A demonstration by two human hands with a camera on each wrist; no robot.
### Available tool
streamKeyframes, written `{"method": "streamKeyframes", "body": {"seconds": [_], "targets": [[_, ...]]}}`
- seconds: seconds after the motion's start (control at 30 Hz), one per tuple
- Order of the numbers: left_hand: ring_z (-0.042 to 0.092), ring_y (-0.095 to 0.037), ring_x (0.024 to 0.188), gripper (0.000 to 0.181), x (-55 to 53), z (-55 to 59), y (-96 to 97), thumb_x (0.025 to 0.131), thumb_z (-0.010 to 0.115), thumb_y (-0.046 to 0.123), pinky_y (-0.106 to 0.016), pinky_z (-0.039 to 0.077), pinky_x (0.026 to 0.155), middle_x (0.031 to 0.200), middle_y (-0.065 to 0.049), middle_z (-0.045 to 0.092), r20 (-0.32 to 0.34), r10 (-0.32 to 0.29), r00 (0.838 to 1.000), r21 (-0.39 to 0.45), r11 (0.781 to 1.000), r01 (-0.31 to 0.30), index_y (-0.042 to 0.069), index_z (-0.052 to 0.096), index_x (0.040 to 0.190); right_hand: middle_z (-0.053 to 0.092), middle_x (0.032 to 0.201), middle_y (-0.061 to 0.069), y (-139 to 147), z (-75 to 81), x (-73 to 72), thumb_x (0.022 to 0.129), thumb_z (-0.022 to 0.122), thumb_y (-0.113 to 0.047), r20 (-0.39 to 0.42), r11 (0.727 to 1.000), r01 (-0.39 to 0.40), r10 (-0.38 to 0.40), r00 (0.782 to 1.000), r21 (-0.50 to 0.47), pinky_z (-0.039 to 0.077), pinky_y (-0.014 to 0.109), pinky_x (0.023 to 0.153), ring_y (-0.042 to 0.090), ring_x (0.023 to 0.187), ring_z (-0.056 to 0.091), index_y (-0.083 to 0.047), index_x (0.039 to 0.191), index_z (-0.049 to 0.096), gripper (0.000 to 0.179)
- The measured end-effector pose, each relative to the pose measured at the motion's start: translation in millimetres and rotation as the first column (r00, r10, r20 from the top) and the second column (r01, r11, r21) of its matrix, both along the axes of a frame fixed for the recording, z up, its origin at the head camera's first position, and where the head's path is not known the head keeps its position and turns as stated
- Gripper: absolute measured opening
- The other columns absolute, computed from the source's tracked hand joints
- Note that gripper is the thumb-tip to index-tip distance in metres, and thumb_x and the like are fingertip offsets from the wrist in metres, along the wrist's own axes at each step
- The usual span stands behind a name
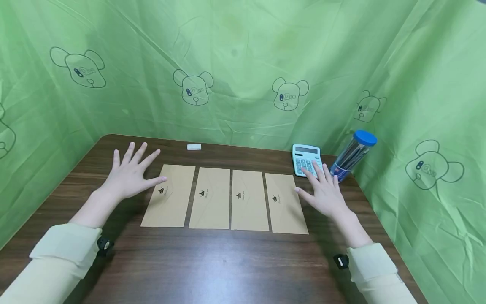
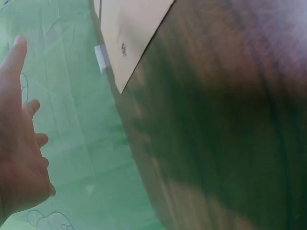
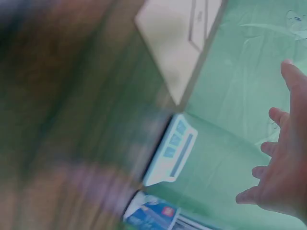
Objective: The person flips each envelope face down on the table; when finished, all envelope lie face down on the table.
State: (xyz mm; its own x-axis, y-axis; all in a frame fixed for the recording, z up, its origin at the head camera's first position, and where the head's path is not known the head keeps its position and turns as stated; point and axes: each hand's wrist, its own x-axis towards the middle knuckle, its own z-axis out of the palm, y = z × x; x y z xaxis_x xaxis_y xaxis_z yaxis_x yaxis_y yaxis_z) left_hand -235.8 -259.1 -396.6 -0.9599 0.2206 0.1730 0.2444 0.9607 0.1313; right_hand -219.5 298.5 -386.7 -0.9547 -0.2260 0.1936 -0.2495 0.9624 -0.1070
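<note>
Several tan envelopes (image 1: 210, 207) with small black crown prints lie side by side in a row across the wooden table. My left hand (image 1: 129, 173), fingers spread and holding nothing, is over the left end of the row; its thumb overlaps the leftmost envelope (image 1: 168, 211) in the head view. At the other end my right hand (image 1: 324, 192) is also spread and holds nothing. Its thumb reaches toward the rightmost envelope (image 1: 288, 215), and its fingertips overlap the lower part of a light blue calculator (image 1: 306, 153). Both wrist views show the hands with extended fingers.
A clear tube with a blue lid (image 1: 365, 137), full of dark thin sticks, leans at the back right beside the calculator. A small white block (image 1: 194, 147) lies near the table's back edge. Green curtain (image 1: 243, 50) with bear drawings surrounds the table (image 1: 212, 270).
</note>
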Motion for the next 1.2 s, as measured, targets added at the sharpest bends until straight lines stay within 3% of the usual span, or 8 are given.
{"method": "streamKeyframes", "body": {"seconds": [0.27, 0.47, 0.6, 0.8, 1.2], "targets": [[-0.014, -0.040, 0.141, 0.095, -6.0, 13.6, -0.8, 0.078, 0.045, 0.078, -0.069, -0.013, 0.103, 0.157, -0.019, 0.006, 0.037, -0.013, 0.999, -0.027, 1.000, 0.014, 0.026, 0.017, 0.152, 0.004, 0.159, 0.004, -30.3, 22.6, -5.1, 0.087, 0.046, -0.066, 0.048, 0.997, -0.068, 0.071, 0.996, -0.048, 0.007, 0.071, 0.105, 0.036, 0.144, -0.001, -0.033, 0.150, 0.023, 0.074], [-0.013, -0.039, 0.142, 0.094, -17.5, 14.8, -3.5, 0.079, 0.046, 0.076, -0.064, -0.008, 0.108, 0.158, -0.016, 0.004, 0.046, -0.057, 0.997, -0.027, 0.998, 0.058, 0.023, 0.018, 0.152, 0.000, 0.159, -0.001, -63.1, 35.6, -7.5, 0.088, 0.046, -0.065, 0.044, 0.987, -0.149, 0.152, 0.987, -0.063, 0.007, 0.067, 0.108, 0.034, 0.145, -0.001, -0.037, 0.149, 0.020, 0.072], [-0.007, -0.040, 0.143, 0.094, -26.9, 12.1, -4.9, 0.079, 0.049, 0.074, -0.063, -0.003, 0.110, 0.158, -0.016, 0.006, 0.072, -0.101, 0.992, -0.008, 0.995, 0.102, 0.020, 0.021, 0.151, 0.002, 0.159, 0.000, -91.1, 40.6, -7.9, 0.089, 0.048, -0.060, 0.025, 0.973, -0.216, 0.218, 0.976, -0.076, 0.009, 0.066, 0.109, 0.034, 0.144, 0.003, -0.032, 0.150, 0.023, 0.071], [-0.002, -0.039, 0.144, 0.097, -35.8, 2.5, -6.1, 0.078, 0.055, 0.071, -0.063, 0.000, 0.111, 0.157, -0.017, 0.011, 0.149, -0.149, 0.978, 0.044, 0.989, 0.144, 0.017, 0.022, 0.151, 0.004, 0.159, 0.000, -133.7, 28.7, -2.5, 0.091, 0.049, -0.057, 0.081, 0.940, -0.314, 0.326, 0.942, -0.135, 0.011, 0.064, 0.108, 0.033, 0.144, 0.005, -0.029, 0.150, 0.024, 0.069], [0.012, -0.041, 0.142, 0.103, -58.8, -34.0, -16.7, 0.069, 0.072, 0.062, -0.062, 0.009, 0.110, 0.150, -0.020, 0.030, 0.119, -0.242, 0.963, 0.131, 0.965, 0.226, 0.006, 0.032, 0.146, 0.008, 0.158, 0.005, -217.5, -11.4, 9.7, 0.088, 0.054, -0.058, 0.146, 0.848, -0.527, 0.530, 0.836, -0.058, 0.014, 0.051, 0.113, 0.027, 0.145, 0.008, -0.025, 0.149, 0.025, 0.075]]}}
